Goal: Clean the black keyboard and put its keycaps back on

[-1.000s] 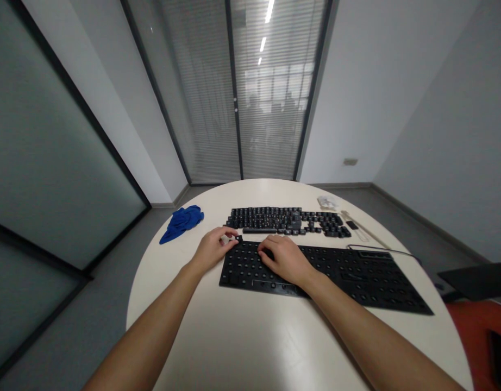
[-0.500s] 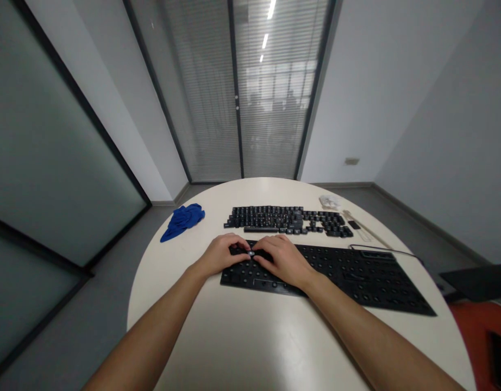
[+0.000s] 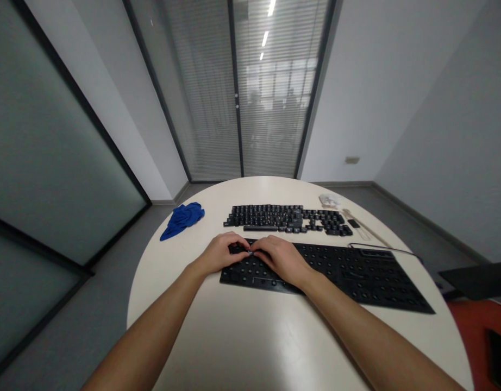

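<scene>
A black keyboard base [image 3: 364,277], its keycaps off and its key posts bare, lies across the table before me. Over its left part, my left hand [image 3: 220,254] and my right hand [image 3: 281,258] meet at the fingertips. Thumb and forefinger of each are drawn together in a pinch around a tiny pale thing, mostly hidden and too small to name. Beyond the hands, loose black keycaps [image 3: 270,216] are laid out in keyboard order, with the long space bar [image 3: 261,228] along their near edge.
A crumpled blue cloth [image 3: 183,220] rests at the left of the round pale table [image 3: 234,336]. At the far right are a clear plastic bag [image 3: 329,201] and a thin stick-like tool. The keyboard's cable [image 3: 397,249] runs off right toward a red chair [image 3: 470,331].
My right thumb and forefinger have closed in toward the left fingertips, covering more of the small pale thing. The keyboard base and keycaps stay put.
</scene>
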Demonstrator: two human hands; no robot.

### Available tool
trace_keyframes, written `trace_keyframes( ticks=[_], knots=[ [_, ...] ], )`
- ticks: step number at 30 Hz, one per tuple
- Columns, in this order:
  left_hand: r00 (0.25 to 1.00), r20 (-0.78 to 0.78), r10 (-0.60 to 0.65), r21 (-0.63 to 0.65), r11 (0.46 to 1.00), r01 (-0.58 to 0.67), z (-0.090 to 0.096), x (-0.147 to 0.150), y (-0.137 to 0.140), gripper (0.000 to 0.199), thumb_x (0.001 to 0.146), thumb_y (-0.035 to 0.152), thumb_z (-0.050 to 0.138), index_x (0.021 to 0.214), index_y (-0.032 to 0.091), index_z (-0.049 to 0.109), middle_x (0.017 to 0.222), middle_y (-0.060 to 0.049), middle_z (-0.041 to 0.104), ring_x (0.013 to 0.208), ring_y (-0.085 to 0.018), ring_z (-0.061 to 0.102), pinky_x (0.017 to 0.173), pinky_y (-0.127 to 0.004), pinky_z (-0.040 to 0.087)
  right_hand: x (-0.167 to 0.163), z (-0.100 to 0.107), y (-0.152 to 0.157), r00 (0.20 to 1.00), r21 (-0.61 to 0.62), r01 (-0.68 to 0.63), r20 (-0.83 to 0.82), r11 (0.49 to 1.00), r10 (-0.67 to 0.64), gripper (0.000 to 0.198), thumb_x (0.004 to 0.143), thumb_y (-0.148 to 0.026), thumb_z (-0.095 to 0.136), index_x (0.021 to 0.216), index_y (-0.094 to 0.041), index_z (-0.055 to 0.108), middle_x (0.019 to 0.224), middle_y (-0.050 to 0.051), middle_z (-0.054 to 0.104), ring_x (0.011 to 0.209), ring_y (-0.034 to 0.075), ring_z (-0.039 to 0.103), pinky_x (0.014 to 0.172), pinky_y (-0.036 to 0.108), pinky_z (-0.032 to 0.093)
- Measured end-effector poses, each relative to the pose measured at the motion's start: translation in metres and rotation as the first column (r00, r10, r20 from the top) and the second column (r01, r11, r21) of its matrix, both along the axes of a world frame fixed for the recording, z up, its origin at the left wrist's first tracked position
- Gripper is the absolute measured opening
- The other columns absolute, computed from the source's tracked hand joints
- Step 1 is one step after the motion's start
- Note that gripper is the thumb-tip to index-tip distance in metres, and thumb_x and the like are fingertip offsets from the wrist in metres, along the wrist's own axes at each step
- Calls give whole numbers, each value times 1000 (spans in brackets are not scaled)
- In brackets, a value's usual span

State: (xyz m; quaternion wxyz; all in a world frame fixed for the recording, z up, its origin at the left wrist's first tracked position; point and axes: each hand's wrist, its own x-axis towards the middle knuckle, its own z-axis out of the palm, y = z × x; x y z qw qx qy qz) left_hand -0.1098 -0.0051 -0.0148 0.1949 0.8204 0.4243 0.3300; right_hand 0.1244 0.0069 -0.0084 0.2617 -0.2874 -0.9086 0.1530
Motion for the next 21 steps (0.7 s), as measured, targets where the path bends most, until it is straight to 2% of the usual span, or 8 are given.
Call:
trace_keyframes(
  ticks=[3, 7, 11, 14, 17, 21],
  knots=[
    [1000, 4, 16, 29, 999, -16, 1, -5, 0, 15, 84, 21, 72, 98, 24, 73, 96, -3, 74, 92, -21, 66, 87, -35, 51, 0, 1, -2, 999, -19, 10, -31, 1000, -11, 20, 98, -19, 56, 111, -21, 70, 107, 6, 74, 100, 20, 66, 92, 36, 51],
    [1000, 5, 19, 98, 995, -19, -2, -12, 3, 18, 85, 21, 71, 102, 23, 72, 103, -5, 73, 102, -23, 65, 97, -39, 49, -3, 5, -9, 989, -133, -15, -150, 991, -5, 23, 97, -22, 59, 115, -24, 72, 113, 6, 74, 107, 20, 65, 99, 37, 50],
    [1000, -3, -1, 73, 997, 1, -8, -16, 7, 17, 85, 22, 71, 101, 23, 72, 104, -5, 74, 102, -23, 66, 96, -39, 50, -9, 7, -15, 974, -281, -108, -222, 954, 45, 21, 91, -23, 67, 109, -26, 77, 106, 5, 77, 102, 21, 67, 97, 37, 49],
    [1000, 4, 0, 77, 997, 0, -11, -17, 8, 17, 83, 21, 72, 100, 22, 72, 104, -5, 74, 101, -23, 66, 96, -38, 50, -11, 5, -14, 958, -338, -164, -279, 927, 68, 19, 89, -24, 70, 105, -25, 79, 102, 5, 78, 100, 20, 68, 96, 36, 49],
    [1000, 5, 1, 77, 997, -1, -12, -17, 9, 17, 83, 20, 73, 100, 22, 72, 102, -4, 74, 100, -22, 66, 95, -38, 50, -9, 2, -12, 960, -357, -156, -275, 921, 56, 19, 88, -25, 71, 105, -26, 80, 101, 5, 78, 102, 21, 67, 97, 36, 48],
    [1000, 12, 6, 77, 997, -7, -11, -17, 8, 17, 83, 20, 73, 100, 22, 72, 102, -4, 74, 99, -22, 66, 94, -38, 51, -8, 0, -14, 977, -370, -165, -188, 914, 100, 19, 89, -26, 71, 105, -28, 80, 100, 3, 79, 106, 22, 65, 98, 37, 46]
  ],
)
